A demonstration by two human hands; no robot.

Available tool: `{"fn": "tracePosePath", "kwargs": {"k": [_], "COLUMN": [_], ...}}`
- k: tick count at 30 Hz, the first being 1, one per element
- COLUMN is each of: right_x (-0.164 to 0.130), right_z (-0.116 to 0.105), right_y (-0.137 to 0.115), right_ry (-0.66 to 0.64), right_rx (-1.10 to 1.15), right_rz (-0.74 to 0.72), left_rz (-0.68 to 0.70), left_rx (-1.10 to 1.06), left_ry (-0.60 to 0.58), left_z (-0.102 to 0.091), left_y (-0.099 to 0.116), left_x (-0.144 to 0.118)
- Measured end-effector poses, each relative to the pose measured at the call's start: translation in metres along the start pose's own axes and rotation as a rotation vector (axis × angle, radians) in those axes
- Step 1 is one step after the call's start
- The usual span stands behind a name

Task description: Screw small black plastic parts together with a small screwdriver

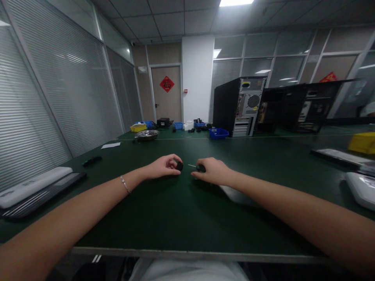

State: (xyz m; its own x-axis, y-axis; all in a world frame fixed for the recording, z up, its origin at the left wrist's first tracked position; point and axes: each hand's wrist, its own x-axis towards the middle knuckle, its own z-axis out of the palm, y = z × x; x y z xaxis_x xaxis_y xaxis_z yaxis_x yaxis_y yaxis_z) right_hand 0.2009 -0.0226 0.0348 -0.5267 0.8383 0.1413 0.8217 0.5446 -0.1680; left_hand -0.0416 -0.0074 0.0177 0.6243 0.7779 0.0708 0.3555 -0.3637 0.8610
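in the head view, both bare forearms stretch out over a dark green matte table [175, 210]. the left hand [162, 167], with a thin silver bracelet [125, 184] on its wrist, pinches a small black blocky part [179, 166] between thumb and fingertips, closed firmly around it just above the tabletop. the right hand [212, 171] is curled around a small black-handled screwdriver [198, 168], its thin metal shaft pointing left toward the black part and ending just beside it; whether the tip touches it is too small to tell. the two hands sit near each other at the table's middle.

farther back stand a black upright computer tower case [238, 106], a small blue plastic bin [218, 133], a round metal bowl [147, 135] and a yellow plastic tray [138, 127]. a flat white-and-black keyboard [35, 189] lies at the left edge, and a yellow box [362, 142] at the right.
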Motion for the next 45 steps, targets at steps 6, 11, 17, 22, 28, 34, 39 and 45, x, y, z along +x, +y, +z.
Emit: {"fn": "tracePosePath", "kwargs": {"k": [6,11,17,22,28,34,39,45], "right_x": [0.0,-0.001,0.0,0.002,0.001,0.0,0.001,-0.002], "right_z": [-0.006,0.005,0.008,0.004,-0.003,0.001,0.006,0.014], "right_y": [0.006,-0.001,-0.004,0.001,0.004,0.006,0.004,-0.005], "right_ry": [-0.059,-0.013,-0.028,-0.129,-0.211,-0.19,0.045,0.208], "right_rx": [-0.075,-0.138,-0.099,0.123,0.251,0.303,0.377,0.374], "right_rz": [0.037,-0.025,-0.056,-0.055,-0.046,-0.108,-0.157,-0.217], "left_rz": [-0.01,-0.038,-0.011,-0.017,-0.034,-0.035,0.004,0.029], "left_rx": [0.021,0.038,0.037,0.025,0.004,-0.011,-0.062,-0.061], "left_ry": [0.014,0.016,0.01,0.005,0.011,0.02,-0.02,-0.029], "left_z": [0.0,0.001,0.001,0.002,0.001,0.002,0.008,0.017], "left_y": [-0.002,0.002,0.002,0.002,0.004,0.003,0.005,0.01], "left_x": [0.0,0.0,0.001,0.001,-0.001,0.0,0.001,0.0]}}
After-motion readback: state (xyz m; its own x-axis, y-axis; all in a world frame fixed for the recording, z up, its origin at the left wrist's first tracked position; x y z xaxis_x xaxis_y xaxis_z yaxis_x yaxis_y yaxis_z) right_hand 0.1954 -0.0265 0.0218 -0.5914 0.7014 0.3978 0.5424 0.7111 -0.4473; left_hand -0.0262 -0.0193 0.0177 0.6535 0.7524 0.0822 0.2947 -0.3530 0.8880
